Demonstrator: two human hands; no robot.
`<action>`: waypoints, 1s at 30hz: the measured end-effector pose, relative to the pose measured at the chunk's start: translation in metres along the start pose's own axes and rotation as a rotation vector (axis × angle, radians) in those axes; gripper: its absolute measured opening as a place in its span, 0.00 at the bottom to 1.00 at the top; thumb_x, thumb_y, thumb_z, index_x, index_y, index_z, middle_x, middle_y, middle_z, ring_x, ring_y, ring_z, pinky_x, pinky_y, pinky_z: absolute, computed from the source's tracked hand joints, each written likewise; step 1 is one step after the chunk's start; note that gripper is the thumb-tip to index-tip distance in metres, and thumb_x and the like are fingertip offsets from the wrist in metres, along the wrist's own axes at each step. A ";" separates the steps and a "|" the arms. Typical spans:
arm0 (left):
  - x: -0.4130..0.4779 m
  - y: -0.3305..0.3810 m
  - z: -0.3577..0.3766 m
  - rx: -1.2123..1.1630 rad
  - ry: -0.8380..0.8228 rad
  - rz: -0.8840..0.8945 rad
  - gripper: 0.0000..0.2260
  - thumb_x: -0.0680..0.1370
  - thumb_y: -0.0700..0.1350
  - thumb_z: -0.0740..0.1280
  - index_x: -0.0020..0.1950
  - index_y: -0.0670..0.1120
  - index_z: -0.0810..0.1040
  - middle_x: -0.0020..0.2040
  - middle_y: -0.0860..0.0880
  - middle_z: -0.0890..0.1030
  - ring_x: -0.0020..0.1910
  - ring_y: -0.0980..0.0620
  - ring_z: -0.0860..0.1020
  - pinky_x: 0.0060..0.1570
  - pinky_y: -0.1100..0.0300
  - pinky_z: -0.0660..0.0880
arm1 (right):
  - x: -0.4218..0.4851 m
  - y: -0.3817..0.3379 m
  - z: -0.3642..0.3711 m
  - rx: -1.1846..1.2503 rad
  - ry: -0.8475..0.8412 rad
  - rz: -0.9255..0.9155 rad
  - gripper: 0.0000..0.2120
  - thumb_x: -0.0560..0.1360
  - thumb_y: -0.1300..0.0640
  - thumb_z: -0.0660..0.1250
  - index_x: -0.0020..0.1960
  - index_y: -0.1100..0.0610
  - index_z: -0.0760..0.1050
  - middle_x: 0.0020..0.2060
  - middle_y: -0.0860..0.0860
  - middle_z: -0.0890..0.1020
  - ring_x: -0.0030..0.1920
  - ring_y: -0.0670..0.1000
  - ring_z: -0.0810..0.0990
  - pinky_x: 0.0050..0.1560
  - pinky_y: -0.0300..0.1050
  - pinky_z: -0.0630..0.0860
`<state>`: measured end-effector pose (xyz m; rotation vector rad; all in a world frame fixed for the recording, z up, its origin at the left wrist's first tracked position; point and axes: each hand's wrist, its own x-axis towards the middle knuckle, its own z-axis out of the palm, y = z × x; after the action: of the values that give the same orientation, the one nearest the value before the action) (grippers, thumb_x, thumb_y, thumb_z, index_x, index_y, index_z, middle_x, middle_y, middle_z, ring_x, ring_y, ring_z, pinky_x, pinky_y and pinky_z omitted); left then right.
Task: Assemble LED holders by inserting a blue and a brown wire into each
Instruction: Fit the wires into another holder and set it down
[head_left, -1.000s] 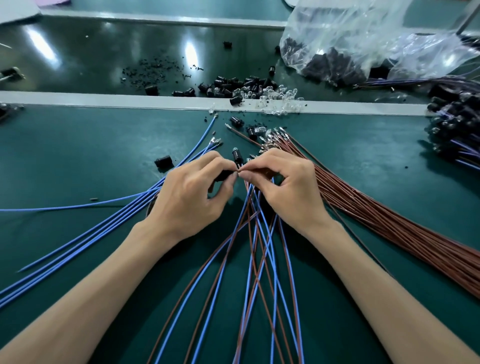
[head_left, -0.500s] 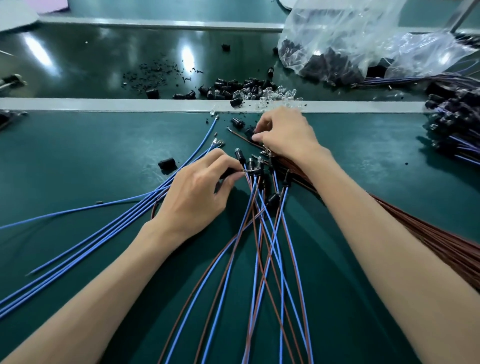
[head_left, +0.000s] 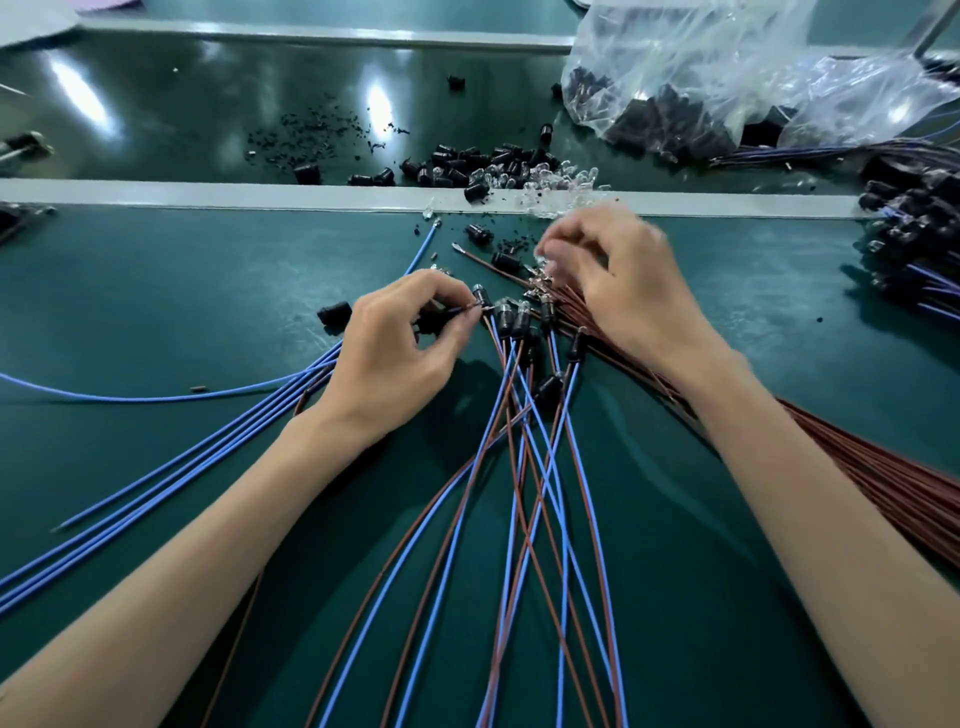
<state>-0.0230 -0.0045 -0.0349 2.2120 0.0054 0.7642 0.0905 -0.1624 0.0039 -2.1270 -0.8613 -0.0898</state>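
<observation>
My left hand pinches the metal tip of a blue wire between thumb and forefinger, with a dark holder tucked under its fingers. Loose blue wires fan out to the lower left. My right hand hovers, blurred, with curled fingers over the terminal ends of the brown wire bundle; what its fingertips hold is unclear. Between the hands lie several finished holders with blue and brown wires trailing toward me. A spare black holder lies left of my left hand.
A grey strip crosses the green mat behind the hands. Beyond it lie black holders and clear LEDs. A plastic bag of dark parts sits at the back right, above a heap of wired holders.
My right hand left my left hand, reached out to the brown wire ends, and has now drawn back slightly. My left hand keeps its pinch in the same place.
</observation>
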 end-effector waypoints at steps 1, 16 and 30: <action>0.001 0.001 0.001 -0.027 0.009 -0.035 0.02 0.75 0.38 0.70 0.44 0.44 0.78 0.37 0.60 0.77 0.35 0.63 0.74 0.38 0.75 0.68 | -0.013 -0.001 0.000 0.055 -0.051 -0.008 0.04 0.78 0.64 0.64 0.49 0.62 0.78 0.42 0.56 0.80 0.39 0.47 0.81 0.44 0.36 0.77; -0.005 0.009 0.000 -0.075 -0.086 0.056 0.06 0.75 0.41 0.68 0.45 0.39 0.79 0.38 0.48 0.79 0.35 0.47 0.77 0.37 0.51 0.75 | -0.047 -0.001 0.027 0.239 0.058 -0.154 0.04 0.70 0.64 0.74 0.46 0.60 0.83 0.40 0.51 0.83 0.41 0.45 0.81 0.46 0.35 0.75; -0.006 0.010 0.001 0.022 -0.075 0.128 0.08 0.76 0.42 0.67 0.46 0.38 0.81 0.37 0.48 0.79 0.33 0.50 0.75 0.35 0.56 0.73 | -0.049 -0.003 0.025 0.330 -0.005 -0.091 0.03 0.75 0.62 0.69 0.47 0.55 0.80 0.39 0.45 0.80 0.38 0.43 0.78 0.44 0.40 0.76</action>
<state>-0.0297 -0.0134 -0.0322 2.2773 -0.1672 0.7533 0.0457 -0.1698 -0.0268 -1.7819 -0.9084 0.0104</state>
